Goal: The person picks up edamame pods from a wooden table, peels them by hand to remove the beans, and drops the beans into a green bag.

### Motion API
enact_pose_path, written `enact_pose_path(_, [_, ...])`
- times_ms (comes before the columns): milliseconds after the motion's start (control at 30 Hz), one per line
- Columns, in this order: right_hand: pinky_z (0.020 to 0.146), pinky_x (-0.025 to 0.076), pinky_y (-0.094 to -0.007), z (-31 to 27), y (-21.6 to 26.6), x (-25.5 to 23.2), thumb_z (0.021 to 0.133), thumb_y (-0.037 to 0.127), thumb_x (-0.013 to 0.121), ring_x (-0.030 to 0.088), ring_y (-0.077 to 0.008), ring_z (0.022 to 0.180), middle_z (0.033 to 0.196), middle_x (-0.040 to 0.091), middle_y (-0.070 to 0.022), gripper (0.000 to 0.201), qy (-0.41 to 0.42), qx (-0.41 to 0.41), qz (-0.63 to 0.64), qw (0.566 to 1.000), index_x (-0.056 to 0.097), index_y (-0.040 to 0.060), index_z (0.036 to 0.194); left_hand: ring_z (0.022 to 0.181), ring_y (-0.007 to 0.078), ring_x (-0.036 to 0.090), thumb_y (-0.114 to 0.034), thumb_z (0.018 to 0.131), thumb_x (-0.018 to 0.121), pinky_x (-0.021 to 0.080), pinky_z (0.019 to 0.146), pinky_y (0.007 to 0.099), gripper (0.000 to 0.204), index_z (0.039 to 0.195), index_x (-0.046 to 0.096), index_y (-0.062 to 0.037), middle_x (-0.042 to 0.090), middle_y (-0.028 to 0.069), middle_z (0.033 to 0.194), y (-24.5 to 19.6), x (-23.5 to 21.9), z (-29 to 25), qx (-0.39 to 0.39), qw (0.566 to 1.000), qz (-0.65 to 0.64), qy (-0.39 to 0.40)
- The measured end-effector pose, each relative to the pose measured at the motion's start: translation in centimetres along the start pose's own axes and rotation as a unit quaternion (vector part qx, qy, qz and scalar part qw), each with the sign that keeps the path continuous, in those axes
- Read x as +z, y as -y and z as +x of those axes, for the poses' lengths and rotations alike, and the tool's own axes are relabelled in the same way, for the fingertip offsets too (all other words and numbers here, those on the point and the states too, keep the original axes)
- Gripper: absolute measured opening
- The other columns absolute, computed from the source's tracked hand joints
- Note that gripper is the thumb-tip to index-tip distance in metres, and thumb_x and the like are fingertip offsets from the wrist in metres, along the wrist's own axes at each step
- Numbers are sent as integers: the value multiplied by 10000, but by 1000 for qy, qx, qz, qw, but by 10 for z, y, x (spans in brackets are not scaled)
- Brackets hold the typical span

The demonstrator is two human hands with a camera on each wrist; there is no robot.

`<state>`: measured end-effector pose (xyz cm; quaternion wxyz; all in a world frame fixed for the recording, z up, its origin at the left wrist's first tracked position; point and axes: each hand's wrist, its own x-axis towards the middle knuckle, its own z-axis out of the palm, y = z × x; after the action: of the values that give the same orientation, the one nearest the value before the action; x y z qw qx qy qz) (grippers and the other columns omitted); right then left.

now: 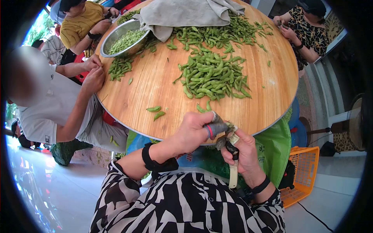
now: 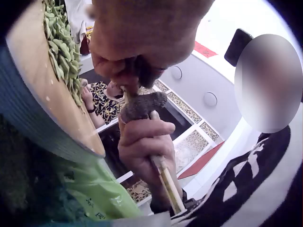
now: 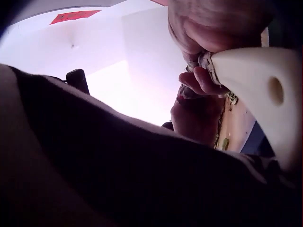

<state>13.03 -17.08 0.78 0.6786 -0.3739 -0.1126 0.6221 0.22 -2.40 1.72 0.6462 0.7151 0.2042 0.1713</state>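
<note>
In the head view the left hand (image 1: 193, 131), with grey wrapping and a red stripe on a finger, meets the right hand (image 1: 246, 153) in front of the table's near edge. The left fingers are curled and seem to pinch a small green piece (image 1: 230, 126), too small to identify. The right hand's fingers curl round a tool with a cream handle (image 1: 233, 176) pointing down. That handle (image 3: 246, 71), with a hole in it, looms large in the right wrist view. Dark wrapping (image 2: 142, 105) covers a right finger in the left wrist view; its tip is hidden.
Green pods (image 1: 213, 75) lie heaped on the round wooden table (image 1: 143, 97), with a few loose pods (image 1: 158, 115) nearer. A metal colander (image 1: 136, 46) of shelled beans and a grey cloth (image 1: 182, 17) stand farther back. Other people sit around; an orange crate (image 1: 307, 167) stands at right.
</note>
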Motion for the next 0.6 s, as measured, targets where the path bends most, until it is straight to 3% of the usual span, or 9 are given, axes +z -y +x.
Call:
enact_pose_path(67, [370, 347, -213, -1, 2, 0, 948, 76, 488, 513, -124, 508, 791, 599, -93, 330, -8, -12, -28, 1000, 540, -4, 1264, 556, 65, 573, -110, 862, 675, 406, 477, 215, 107, 895, 678, -9, 628, 22, 654, -4, 0, 1, -48, 996, -69, 11])
enact_pose_path(100, [369, 345, -214, -1, 3, -1, 945, 76, 499, 513, -116, 503, 775, 598, -77, 311, -17, -32, -95, 995, 553, -14, 1237, 548, 46, 560, -119, 870, 669, 381, 458, 190, 101, 882, 679, -19, 618, 2, 645, -5, -1, 2, -95, 986, -137, 22])
enact_pose_path(133, [369, 342, -215, -1, 4, -1, 941, 77, 510, 514, -108, 497, 759, 596, -60, 292, -26, -52, -161, 985, 566, -24, 1209, 548, 46, 560, -119, 870, 669, 381, 458, 190, 101, 882, 679, -19, 618, 2, 645, -4, -3, 3, -95, 986, -136, 22])
enact_pose_path(200, [403, 363, -201, -2, 6, -3, 931, 71, 532, 525, -94, 528, 773, 598, -49, 288, -34, -65, -195, 978, 567, -31, 1198, 500, 41, 531, -120, 860, 677, 350, 417, 178, 80, 858, 673, -40, 609, 9, 629, 2, -7, 5, -194, 949, -238, 68])
enact_pose_path(267, [438, 384, -188, -3, 8, -1, 922, 65, 554, 535, -80, 558, 787, 601, -38, 285, -44, -77, -229, 969, 568, -38, 1187, 469, 39, 510, -103, 853, 676, 329, 392, 172, 62, 832, 667, -46, 598, 11, 616, 6, -6, 5, -202, 942, -260, 62])
enact_pose_path(333, [572, 442, -185, -2, 14, 7, 880, 46, 622, 552, -65, 676, 837, 610, -31, 284, -92, -169, -327, 925, 579, -40, 1147, 438, 38, 489, -86, 847, 675, 308, 368, 166, 56, 805, 661, -52, 587, 13, 603, 14, -5, 4, -210, 934, -283, 55])
enact_pose_path(433, [688, 457, -205, 2, 16, 11, 840, 29, 667, 538, -60, 770, 876, 608, -18, 271, -67, -167, -337, 924, 585, -21, 1094, 416, 46, 441, -111, 860, 665, 289, 365, 192, 81, 827, 651, -38, 551, 0, 565, 20, -3, 2, -193, 912, -352, 85])
enact_pose_path(500, [699, 460, -217, 6, 12, 3, 831, 29, 675, 533, -64, 773, 878, 603, -13, 264, -45, -178, -380, 907, 582, -13, 1074, 408, 40, 395, -121, 858, 668, 251, 369, 192, 95, 817, 649, -37, 540, -6, 576, 14, -5, 2, -222, 880, -411, 82])
enact_pose_path(600, [700, 458, -224, 9, 11, 5, 818, 33, 685, 522, -65, 767, 862, 591, -3, 253, -19, -188, -424, 886, 581, 0, 1046, 424, 29, 375, -144, 863, 669, 229, 385, 193, 118, 809, 648, -40, 543, -17, 597, 27, -4, 1, -186, 889, -403, 111])
